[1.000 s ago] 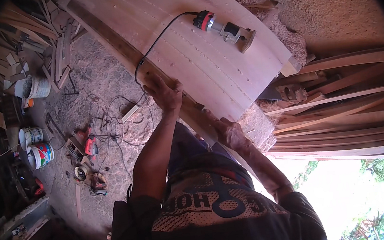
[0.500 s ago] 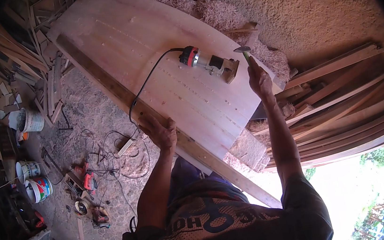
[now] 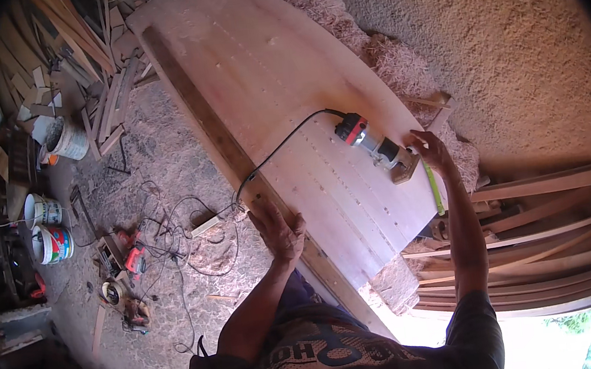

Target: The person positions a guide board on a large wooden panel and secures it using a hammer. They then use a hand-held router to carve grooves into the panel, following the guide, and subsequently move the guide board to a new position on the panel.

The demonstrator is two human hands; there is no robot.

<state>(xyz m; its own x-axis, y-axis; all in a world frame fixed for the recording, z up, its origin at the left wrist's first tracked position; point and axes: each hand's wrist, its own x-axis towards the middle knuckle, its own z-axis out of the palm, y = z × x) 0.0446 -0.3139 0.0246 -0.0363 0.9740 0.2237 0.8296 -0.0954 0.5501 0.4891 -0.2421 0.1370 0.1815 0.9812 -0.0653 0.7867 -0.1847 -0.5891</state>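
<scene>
Panel | green handle by right hand | strip under left hand

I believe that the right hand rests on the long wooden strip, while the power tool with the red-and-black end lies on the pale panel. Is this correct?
Not quite: it is the left hand that rests on the long wooden strip, as the head view shows. The power tool with the red-and-black end does lie on the pale panel.
</scene>
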